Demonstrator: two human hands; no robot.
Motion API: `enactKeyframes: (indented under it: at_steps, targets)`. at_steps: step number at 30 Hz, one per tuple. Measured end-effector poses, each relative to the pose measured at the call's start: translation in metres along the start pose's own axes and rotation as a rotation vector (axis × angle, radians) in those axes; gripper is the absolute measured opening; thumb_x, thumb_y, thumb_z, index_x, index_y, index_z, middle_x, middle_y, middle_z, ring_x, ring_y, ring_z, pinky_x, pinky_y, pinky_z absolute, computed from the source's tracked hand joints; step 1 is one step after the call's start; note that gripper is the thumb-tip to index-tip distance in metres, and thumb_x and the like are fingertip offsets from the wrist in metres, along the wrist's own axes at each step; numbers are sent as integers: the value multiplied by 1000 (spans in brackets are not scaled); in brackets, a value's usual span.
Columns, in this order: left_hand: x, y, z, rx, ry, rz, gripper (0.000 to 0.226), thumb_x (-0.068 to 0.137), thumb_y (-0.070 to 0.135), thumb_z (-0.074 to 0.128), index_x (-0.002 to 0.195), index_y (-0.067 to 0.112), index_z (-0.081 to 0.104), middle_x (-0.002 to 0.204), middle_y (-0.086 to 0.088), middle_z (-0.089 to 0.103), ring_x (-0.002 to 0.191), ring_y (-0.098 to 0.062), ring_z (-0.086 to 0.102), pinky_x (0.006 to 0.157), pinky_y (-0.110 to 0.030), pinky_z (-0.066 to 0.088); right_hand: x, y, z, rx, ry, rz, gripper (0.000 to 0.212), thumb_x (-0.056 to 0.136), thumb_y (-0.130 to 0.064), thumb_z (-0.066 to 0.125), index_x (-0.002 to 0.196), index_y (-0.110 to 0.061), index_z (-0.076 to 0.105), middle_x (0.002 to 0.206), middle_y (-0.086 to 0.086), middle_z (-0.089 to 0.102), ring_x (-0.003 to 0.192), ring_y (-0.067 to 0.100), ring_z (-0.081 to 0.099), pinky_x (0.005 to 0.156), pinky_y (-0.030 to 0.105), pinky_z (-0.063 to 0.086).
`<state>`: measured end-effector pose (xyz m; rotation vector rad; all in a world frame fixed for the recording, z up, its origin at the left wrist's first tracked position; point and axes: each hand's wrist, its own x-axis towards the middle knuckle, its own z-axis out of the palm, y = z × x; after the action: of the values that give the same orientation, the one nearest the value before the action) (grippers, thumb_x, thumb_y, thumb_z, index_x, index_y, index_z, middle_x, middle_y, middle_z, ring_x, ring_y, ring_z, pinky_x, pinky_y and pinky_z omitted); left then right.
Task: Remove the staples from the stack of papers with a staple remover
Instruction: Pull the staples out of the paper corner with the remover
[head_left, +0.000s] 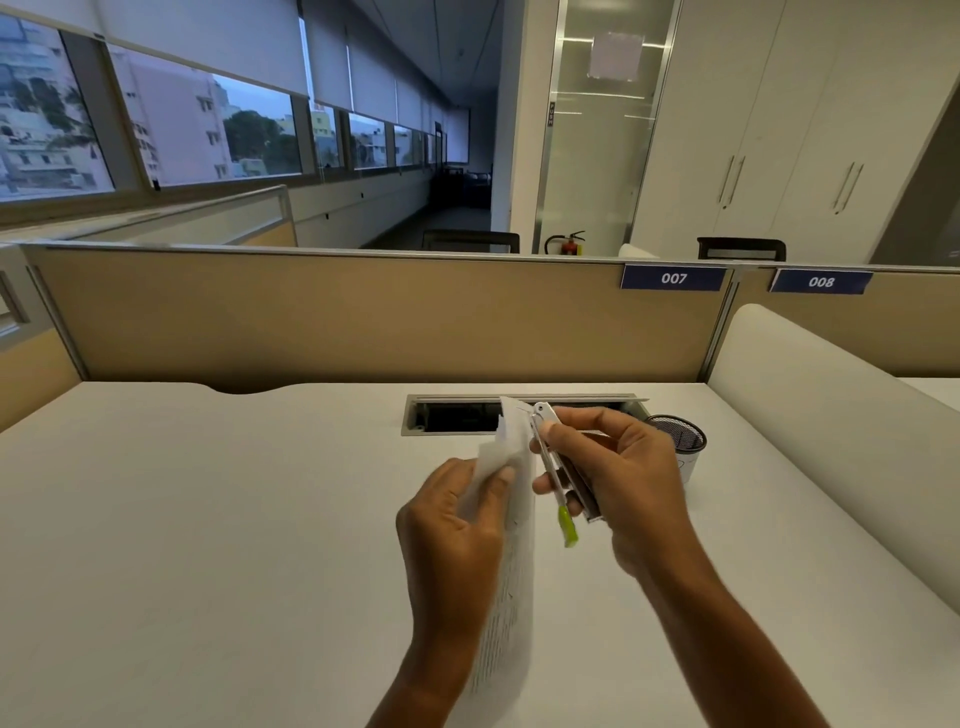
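L hand (447, 530) grip pinches papers (514, 571) on edge, long axis away from cam. R hand (634, 467) grip wraps staple remover (552, 474), tip just beside papers' far corner.

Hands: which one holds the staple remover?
The right hand: it grips the staple remover, while the left hand holds the papers.

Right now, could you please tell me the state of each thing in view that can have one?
stack of papers: lifted off the desk, gripped by the left hand, motion-blurred.
staple remover: gripped in the right hand, its tip at the papers' top edge.
cable hatch: open.
mesh cup: upright on the desk; contents hidden.
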<state>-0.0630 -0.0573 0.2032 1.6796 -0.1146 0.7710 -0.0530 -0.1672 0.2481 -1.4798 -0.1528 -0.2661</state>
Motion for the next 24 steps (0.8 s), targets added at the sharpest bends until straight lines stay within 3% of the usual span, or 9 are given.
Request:
enactKeyframes:
  at_steps: [5,10,15,17,24]
  targets:
    - [9,3,-4,-78,13,-90,13,66,41,51,71,31,58,67,8,63,58,-13,63,47,-7,49,-13,1,-2,-86,-141,66,6,82,-9,61,83,-7,66,56,-5,72,42,12,64,33,14,42]
    - [9,4,-3,-76,-1,-98,8,66,40,50,69,35,55,67,12,61,58,-13,62,47,-5,48,-16,5,1,-129,-146,96,9,82,-12,62,75,-17,65,53,-13,70,42,11,64,34,13,44]
    - [7,3,-4,-90,-32,-120,3,72,34,53,70,35,54,69,11,60,60,-12,61,48,-4,48,-16,5,2,-126,-125,83,5,81,-12,62,78,-14,65,52,-12,70,42,12,65,34,13,43]
    - [8,2,-4,-86,-39,-125,14,77,23,57,70,35,54,69,13,59,62,-11,60,48,-4,48,-17,5,2,-123,-123,82,5,81,-12,62,77,-14,65,51,-13,70,42,12,65,34,13,43]
    - [7,4,-4,-40,-34,-110,6,77,17,59,77,22,58,72,9,60,66,-15,61,55,-15,46,-19,2,2,-125,-119,71,6,81,-12,62,76,-15,65,50,-12,69,42,12,65,33,14,43]
